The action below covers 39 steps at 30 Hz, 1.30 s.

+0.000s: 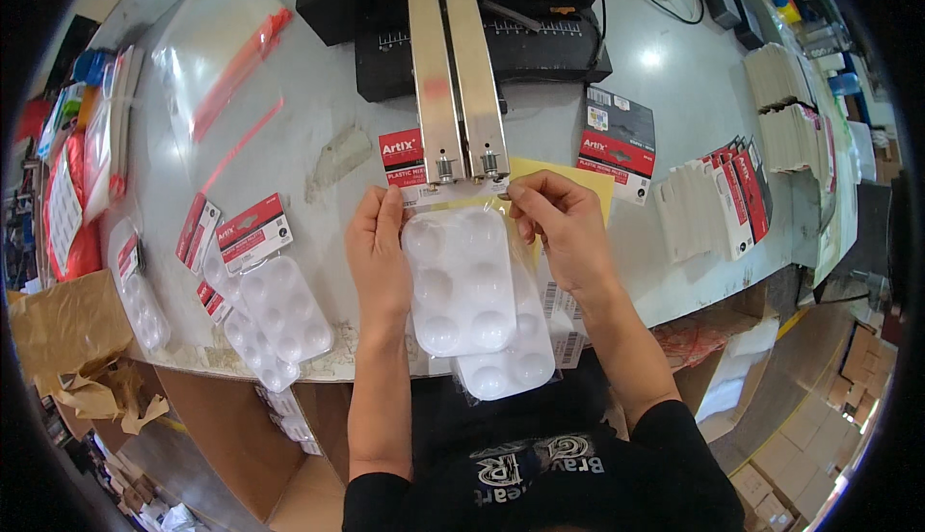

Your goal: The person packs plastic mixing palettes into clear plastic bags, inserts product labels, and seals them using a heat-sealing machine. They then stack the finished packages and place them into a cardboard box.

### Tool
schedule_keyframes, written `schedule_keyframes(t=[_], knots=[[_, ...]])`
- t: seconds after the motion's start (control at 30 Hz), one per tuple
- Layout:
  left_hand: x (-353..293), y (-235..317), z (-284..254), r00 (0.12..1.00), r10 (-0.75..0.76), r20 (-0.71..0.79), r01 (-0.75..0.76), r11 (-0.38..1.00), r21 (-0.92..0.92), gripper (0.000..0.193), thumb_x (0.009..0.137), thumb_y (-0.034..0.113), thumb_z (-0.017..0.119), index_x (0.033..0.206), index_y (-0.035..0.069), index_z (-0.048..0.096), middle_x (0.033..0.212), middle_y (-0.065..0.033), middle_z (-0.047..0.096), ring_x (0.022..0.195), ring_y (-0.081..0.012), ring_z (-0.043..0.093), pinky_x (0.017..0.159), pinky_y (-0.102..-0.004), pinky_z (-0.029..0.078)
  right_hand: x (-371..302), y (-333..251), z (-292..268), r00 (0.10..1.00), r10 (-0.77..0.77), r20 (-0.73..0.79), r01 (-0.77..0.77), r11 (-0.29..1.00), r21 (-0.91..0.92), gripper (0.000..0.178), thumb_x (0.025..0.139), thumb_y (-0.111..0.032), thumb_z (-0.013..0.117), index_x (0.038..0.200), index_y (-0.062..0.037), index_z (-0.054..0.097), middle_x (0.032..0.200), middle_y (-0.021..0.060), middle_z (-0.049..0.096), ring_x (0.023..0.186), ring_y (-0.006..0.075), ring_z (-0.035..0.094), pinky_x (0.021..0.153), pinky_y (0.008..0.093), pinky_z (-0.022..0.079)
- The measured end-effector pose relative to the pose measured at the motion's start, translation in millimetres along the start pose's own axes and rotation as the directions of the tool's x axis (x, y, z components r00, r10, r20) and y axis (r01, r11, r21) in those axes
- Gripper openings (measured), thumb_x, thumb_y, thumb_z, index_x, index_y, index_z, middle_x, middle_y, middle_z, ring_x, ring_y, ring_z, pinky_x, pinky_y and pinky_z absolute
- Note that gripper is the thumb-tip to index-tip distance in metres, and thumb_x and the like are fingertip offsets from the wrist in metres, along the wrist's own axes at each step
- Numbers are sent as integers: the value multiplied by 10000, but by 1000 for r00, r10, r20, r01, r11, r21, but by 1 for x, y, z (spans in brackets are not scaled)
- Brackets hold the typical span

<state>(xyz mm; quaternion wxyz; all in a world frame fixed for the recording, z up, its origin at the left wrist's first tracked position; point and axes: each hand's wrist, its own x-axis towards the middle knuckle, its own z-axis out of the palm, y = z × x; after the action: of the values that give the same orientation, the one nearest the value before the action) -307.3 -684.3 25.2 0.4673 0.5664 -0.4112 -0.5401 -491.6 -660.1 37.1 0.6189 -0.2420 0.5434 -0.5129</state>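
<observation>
A white plastic paint palette (462, 286) with round wells, in a clear bag, lies at the table's front edge. Its red and black header card (403, 154) sits under the two metal arms of a black bench stapler (448, 69). My left hand (379, 248) is closed on the left edge of the bag, by the card's lower corner. On the other side, the thumb and fingers of my right hand (559, 219) pinch the top right of the bag at the card. A second bagged palette (515, 363) shows partly beneath the first, jutting over the edge.
Carded palettes (284, 310) lie at left. Red-striped clear bags (226, 60) rest behind them. At right are a loose header card (617, 142), a fanned card stack (713, 199) and more stacks (785, 98). A cardboard box (231, 436) stands below the table edge.
</observation>
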Motion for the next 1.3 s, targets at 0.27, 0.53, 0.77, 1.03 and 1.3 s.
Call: schedule_keyframes(t=[0.27, 0.53, 0.77, 1.03, 1.3], knots=[[-7, 1, 1, 996, -84, 14, 85, 989, -117, 305, 1002, 225, 485, 738, 70, 486, 684, 68, 408, 643, -31, 322, 586, -201, 294, -7, -9, 1, 999, -41, -12, 40, 996, -85, 114, 871, -88, 645, 901, 22, 655, 729, 35, 604, 580, 65, 504, 544, 206, 399], [-1, -13, 1, 1000, -6, 22, 9, 992, -124, 302, 1001, 230, 484, 745, 71, 493, 690, 60, 435, 649, -31, 344, 589, -196, 304, -1, 2, -2, 996, -76, -39, 71, 990, -122, 127, 886, -103, 630, 903, 19, 662, 733, 30, 611, 586, 61, 514, 551, 204, 410], [-7, 20, -54, 972, 147, -182, -52, 893, 447, 364, 1001, 328, 436, 884, 26, 602, 789, -47, 580, 740, -176, 518, 711, -323, 422, -40, -68, -48, 770, -634, -73, 252, 408, -878, 208, 868, -132, 660, 1054, -42, 674, 945, 59, 689, 854, 141, 658, 748, 277, 504], [-49, 10, -59, 954, 291, 76, -248, 617, 747, 171, 862, 159, 628, 916, 3, 586, 904, -114, 524, 845, -236, 520, 775, -332, 426, -43, -115, -193, 790, -581, -195, -73, 227, -971, 792, 716, -400, 804, 1306, 34, 500, 1110, 207, 646, 969, 234, 648, 874, 334, 487], [-79, 9, -4, 932, 360, -43, -296, 825, 482, 109, 842, 86, 643, 834, 0, 577, 978, -139, 601, 857, -255, 580, 783, -336, 465, -45, -111, -163, 695, -680, -235, -33, 296, -955, 675, 718, -408, 801, 1249, -53, 583, 991, 127, 702, 888, 182, 669, 829, 302, 502]])
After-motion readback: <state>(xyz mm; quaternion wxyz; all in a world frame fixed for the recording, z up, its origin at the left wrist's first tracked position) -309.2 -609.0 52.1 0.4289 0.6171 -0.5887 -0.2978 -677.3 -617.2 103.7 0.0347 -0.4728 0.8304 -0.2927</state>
